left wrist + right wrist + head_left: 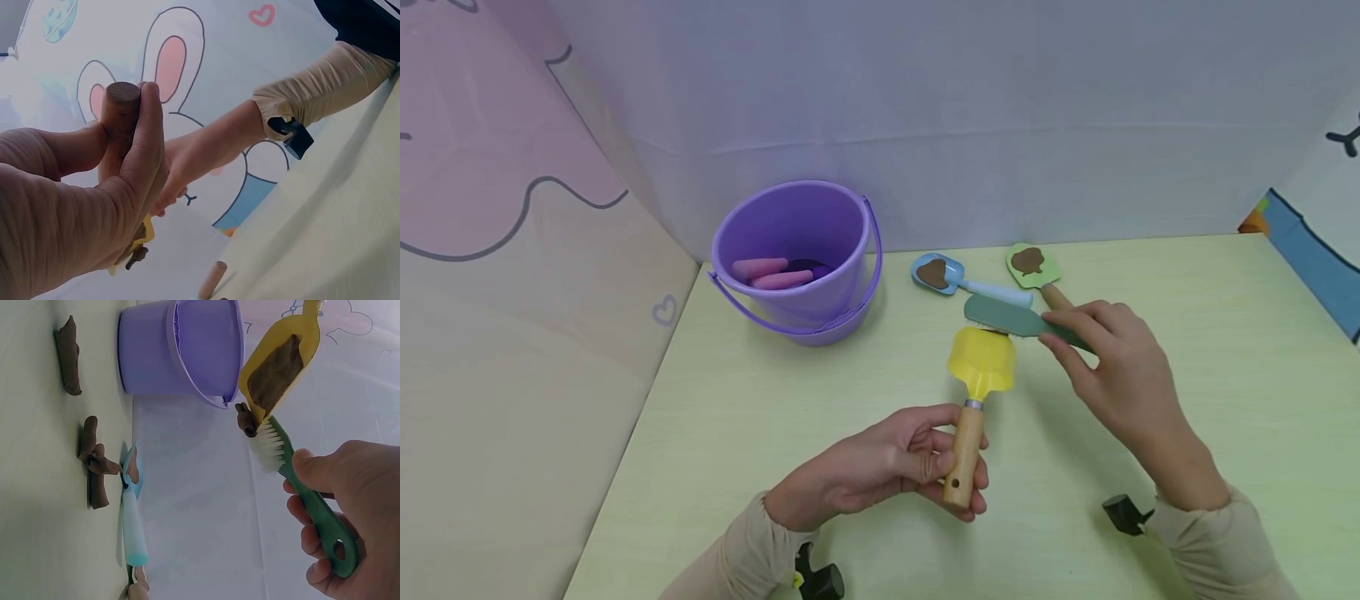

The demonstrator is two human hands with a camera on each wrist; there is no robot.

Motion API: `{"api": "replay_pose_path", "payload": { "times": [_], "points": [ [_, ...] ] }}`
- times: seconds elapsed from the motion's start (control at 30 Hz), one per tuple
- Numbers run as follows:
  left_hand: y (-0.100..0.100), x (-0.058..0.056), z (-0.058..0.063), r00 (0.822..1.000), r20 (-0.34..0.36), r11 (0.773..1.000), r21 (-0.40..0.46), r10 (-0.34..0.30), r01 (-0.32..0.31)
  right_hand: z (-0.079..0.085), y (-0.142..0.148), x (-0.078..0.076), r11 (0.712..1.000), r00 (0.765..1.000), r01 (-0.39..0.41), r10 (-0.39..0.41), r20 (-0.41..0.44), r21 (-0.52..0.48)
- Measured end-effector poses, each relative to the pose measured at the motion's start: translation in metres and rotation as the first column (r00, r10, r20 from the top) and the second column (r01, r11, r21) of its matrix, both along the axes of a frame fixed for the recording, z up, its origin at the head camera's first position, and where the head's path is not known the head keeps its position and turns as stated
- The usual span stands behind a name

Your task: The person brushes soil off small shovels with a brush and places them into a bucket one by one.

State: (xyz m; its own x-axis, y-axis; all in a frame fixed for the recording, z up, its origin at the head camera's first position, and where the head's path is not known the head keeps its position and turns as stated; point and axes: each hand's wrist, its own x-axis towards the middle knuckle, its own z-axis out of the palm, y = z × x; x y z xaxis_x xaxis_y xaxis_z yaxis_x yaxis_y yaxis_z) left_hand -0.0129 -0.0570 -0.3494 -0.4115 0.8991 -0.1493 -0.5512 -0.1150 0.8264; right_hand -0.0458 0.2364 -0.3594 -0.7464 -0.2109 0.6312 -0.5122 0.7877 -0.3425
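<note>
My left hand (895,462) grips the wooden handle of a yellow toy shovel (981,358), raised over the table with its blade pointing away. In the right wrist view a flat brown patch (275,372) covers the blade's face, and a small brown clay-like lump (246,419) sits at its tip. My right hand (1116,367) pinches the handle of a green brush (1003,315). Its white bristles (269,450) are at the shovel's tip, next to the lump. Several brown clay-like rolls (97,464) lie on the table in the right wrist view; they are hidden in the head view.
A purple bucket (805,312) with pink-handled things (781,279) inside stands at the back left. Behind the brush lie a blue shovel (1000,292) and a green spade (1021,265), both with brown patches. A cloth wall (970,183) borders the table's back edge.
</note>
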Motion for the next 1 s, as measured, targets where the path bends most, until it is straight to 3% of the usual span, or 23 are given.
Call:
{"api": "replay_pose_path", "payload": {
  "times": [0.37, 0.5, 0.73, 1.0],
  "points": [
    [0.003, -0.003, -0.003, 1.0, 0.017, 0.999, -0.032, 0.013, -0.013, 0.003, 0.003, 0.007, 0.999, 1.0, -0.009, 0.009, 0.013, -0.05],
    [0.002, -0.004, -0.003, 1.0, 0.027, 0.999, -0.037, 0.017, -0.016, 0.001, 0.002, 0.012, 0.996, 0.999, 0.006, -0.001, 0.054, -0.09],
    [-0.003, -0.006, -0.007, 0.996, 0.08, 0.997, 0.066, 0.03, -0.036, -0.003, -0.002, 0.019, 0.967, 0.988, 0.021, 0.019, 0.156, -0.252],
    [-0.004, -0.005, -0.014, 0.986, 0.156, 0.989, 0.128, 0.053, -0.073, -0.008, -0.002, 0.023, 0.952, 0.986, 0.033, 0.018, 0.164, -0.303]
  ]
}}
